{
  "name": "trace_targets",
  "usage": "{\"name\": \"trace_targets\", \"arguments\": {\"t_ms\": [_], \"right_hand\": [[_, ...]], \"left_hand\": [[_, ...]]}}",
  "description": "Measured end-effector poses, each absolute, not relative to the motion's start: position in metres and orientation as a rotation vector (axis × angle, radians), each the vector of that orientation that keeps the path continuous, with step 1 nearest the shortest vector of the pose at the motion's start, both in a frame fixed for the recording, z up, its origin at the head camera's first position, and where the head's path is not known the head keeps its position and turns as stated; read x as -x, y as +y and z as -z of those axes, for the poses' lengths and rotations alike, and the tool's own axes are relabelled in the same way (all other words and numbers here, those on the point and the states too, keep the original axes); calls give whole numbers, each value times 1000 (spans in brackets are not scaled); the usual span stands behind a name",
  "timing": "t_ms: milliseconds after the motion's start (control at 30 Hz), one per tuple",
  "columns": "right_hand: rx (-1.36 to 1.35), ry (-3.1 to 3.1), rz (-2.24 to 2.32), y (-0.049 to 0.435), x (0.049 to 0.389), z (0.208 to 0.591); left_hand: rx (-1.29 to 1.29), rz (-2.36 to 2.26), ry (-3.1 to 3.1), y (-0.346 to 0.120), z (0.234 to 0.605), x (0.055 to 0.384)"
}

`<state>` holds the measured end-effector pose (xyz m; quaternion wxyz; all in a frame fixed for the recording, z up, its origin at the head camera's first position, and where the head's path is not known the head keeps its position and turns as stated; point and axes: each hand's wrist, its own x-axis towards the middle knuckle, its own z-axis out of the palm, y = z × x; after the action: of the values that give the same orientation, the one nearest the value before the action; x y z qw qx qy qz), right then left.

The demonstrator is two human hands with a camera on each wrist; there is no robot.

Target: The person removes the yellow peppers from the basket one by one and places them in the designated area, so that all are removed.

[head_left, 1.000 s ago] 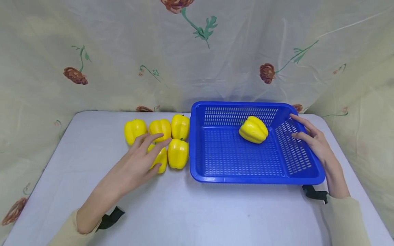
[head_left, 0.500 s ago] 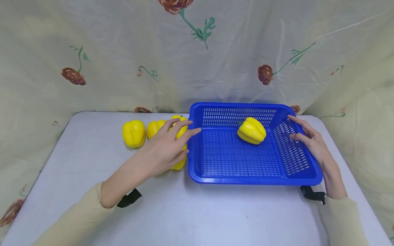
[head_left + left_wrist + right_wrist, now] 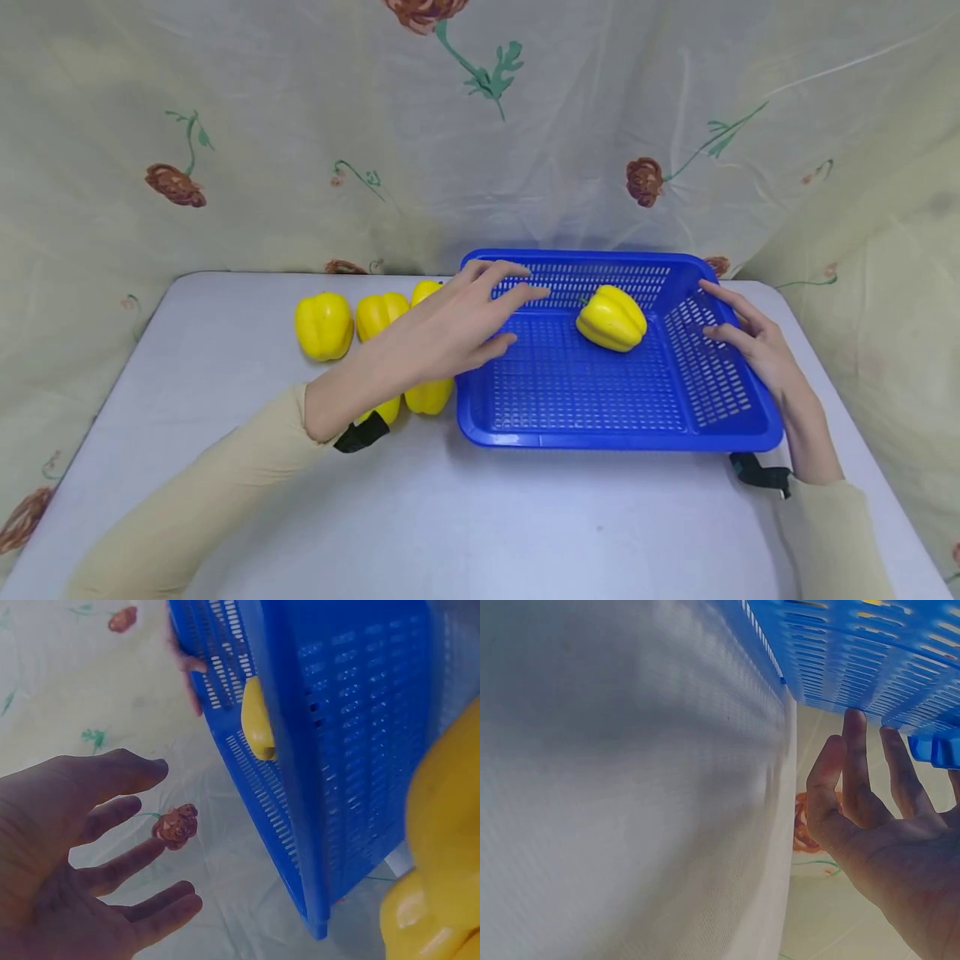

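My left hand [image 3: 459, 323] is raised over the left rim of a blue plastic basket [image 3: 585, 440], its fingers spread and holding nothing. One yellow bell pepper [image 3: 612, 319] lies inside the basket toward the back. At the basket's right end, my right hand [image 3: 768, 354] grips the rim, with the thumb on the inner wall; in the right wrist view its fingers [image 3: 855, 735] touch the outside of the basket. Several more yellow bell peppers [image 3: 324, 327] sit on the table left of the basket, some partly hidden under my left hand and forearm.
A white-covered table [image 3: 540, 517] carries everything, and its front part lies before the basket. Behind it hangs a pale curtain [image 3: 300, 217] with flower prints. Dark straps [image 3: 362, 433] are on both wrists.
My left hand has moved right, from above the loose peppers to over the basket's left side, still empty. The right hand and the pepper in the basket stay put.
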<state>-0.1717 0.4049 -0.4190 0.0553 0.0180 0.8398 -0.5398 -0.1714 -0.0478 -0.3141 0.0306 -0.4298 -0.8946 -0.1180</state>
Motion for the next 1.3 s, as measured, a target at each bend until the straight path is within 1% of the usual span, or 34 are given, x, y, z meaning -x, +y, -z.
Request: {"name": "trace_targets", "arguments": {"t_ms": [167,467,800,1000,1300], "right_hand": [[-41,2486,1740,405,171,418],[-34,2483,1734,404,171,417],[-35,2437,1793,404,171,419],[-29,2470,1750,406,170,419],[-15,2453,1787,405,172,420]], "left_hand": [[1343,373,-2784,-23,310,188],[1424,314,-2815,19,322,207],[1527,139,-2811,64,324,208],[1564,11,-2786,92,323,208],[1561,-121,-2792,119,346,218]]}}
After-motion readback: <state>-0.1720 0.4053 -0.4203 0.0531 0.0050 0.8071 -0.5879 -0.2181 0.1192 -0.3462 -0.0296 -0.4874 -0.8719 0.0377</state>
